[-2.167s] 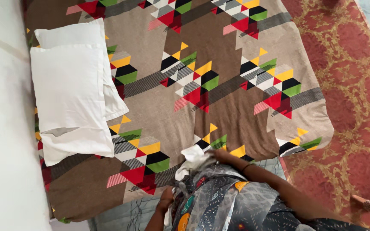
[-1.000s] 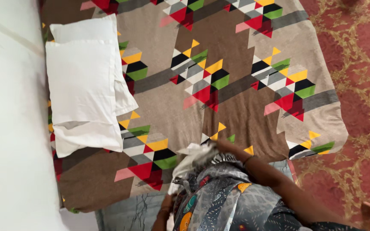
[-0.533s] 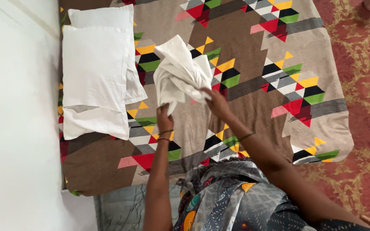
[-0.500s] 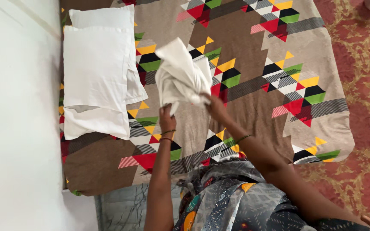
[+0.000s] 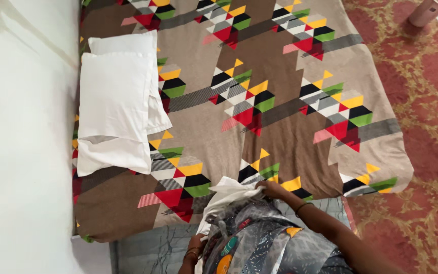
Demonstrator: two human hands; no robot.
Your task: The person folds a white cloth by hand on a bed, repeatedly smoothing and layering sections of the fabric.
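While the head camera looks down over the bed, the right hand is closed on the upper edge of a white cloth, fingers curled round the fabric; its forearm runs in from the lower right, bent at the elbow, a thin dark band at the wrist; the left hand sits low at the bottom edge, close to the body, fingers seemingly gathered on the cloth's lower end, though how tightly I cannot tell, for clothing partly hides it; the cloth hangs bunched between the two hands, against the person's front, at the near edge of the patterned bedspread; two white pillows lie stacked at the left side, near the white wall; a red patterned carpet lies to the right.
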